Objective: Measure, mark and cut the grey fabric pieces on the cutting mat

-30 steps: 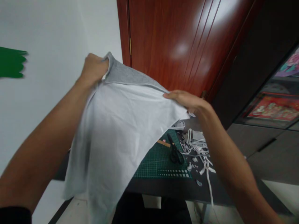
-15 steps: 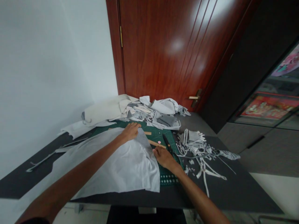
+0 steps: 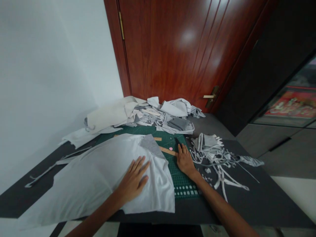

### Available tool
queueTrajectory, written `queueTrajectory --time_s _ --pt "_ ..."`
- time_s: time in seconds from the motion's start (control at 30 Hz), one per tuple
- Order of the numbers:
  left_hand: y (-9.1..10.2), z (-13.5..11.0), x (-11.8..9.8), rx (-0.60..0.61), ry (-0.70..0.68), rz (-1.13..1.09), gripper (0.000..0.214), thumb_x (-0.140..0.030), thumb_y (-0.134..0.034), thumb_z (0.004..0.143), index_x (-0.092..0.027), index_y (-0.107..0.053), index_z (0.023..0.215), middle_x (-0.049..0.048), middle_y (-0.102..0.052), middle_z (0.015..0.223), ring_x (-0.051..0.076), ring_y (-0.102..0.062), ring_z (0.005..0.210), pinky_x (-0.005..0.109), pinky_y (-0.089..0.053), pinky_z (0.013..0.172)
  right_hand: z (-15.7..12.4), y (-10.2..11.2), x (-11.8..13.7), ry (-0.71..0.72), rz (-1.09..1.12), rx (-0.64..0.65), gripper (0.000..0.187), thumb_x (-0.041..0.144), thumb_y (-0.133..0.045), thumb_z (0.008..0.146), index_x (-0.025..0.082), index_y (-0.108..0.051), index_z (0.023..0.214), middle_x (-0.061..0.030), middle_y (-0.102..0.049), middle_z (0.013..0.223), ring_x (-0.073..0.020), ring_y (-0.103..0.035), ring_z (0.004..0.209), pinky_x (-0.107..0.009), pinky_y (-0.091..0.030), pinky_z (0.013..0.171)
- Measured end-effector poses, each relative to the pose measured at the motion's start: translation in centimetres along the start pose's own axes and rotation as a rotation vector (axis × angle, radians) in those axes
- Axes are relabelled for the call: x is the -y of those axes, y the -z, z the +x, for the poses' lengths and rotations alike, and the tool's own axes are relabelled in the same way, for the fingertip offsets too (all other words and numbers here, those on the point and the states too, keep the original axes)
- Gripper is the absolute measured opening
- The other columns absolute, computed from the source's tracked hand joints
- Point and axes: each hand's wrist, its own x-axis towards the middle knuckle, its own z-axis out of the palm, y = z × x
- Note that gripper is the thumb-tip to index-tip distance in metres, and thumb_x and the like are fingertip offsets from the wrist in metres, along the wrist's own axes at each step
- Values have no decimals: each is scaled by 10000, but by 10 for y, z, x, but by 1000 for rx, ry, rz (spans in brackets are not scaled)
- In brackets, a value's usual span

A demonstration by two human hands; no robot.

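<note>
Well, a dark desk (image 3: 249, 207) runs across the view, with a green cutting mat (image 3: 168, 143) at its centre. Beyond the mat, a heap of pale fabric offcuts (image 3: 148, 113) lies against a white wall (image 3: 49, 82) and a reddish wooden door (image 3: 168, 49) with a brass handle (image 3: 209, 97). To the mat's right sit tangled grey-white strips (image 3: 212, 154), and farther right stands a dark glass-fronted cabinet (image 3: 293, 105). A large white fabric (image 3: 98, 177) with a grey patch (image 3: 150, 146) covers the mat's left part and hangs over the desk edge. The left hand (image 3: 132, 181) rests on it, fingers spread open and gripping nothing. On the mat, the right hand (image 3: 185, 161) lies flat with open fingers, just beside a wooden ruler (image 3: 168, 150) and the partly hidden tip of black scissors (image 3: 177, 141).
</note>
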Motion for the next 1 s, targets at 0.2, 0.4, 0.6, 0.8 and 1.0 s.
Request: queueTrajectory --time_s 0.2,0.4,0.6,0.8,1.0 --pt "15 -14 -2 30 -62 9 625 -346 -432 1052 -261 -237 1639 100 -293 1684 339 -284 1544 595 -324 1213 24 2 -19 9 44 -25 623 95 -378 936 23 -396 1555 -245 -405 1599 -353 -365 1492 -493 -346 1181" --pt "24 -27 2 29 -96 -1 641 -356 -467 1040 -276 -245 1637 93 -327 1671 338 -364 1509 583 -383 1184 47 13 -32 112 135 -89 573 44 -382 898 27 -524 1453 -265 -460 1541 -356 -351 1494 -561 -317 1193" --pt "19 -15 32 -25 -134 -5 502 -364 -484 1033 -277 -467 1527 66 -520 1560 279 -498 1428 501 -424 1182 35 22 -7 554 228 28 524 207 -585 892 222 -595 1416 -80 -565 1506 -218 -496 1394 -401 -390 1176" --pt "-1 32 50 -49 -78 34 527 -374 -376 1061 -217 -431 1561 113 -473 1591 294 -432 1475 522 -396 1194 44 -1 20 579 290 110 516 213 -427 1022 167 -469 1535 -142 -455 1596 -231 -409 1489 -458 -353 1201" --pt "-35 51 56 -13 60 67 575 -483 -371 1055 -211 -458 1554 162 -380 1637 377 -342 1513 623 -373 1160 72 -16 32 480 267 99 495 224 -355 1062 159 -461 1541 -134 -409 1623 -232 -342 1527 -473 -282 1244"
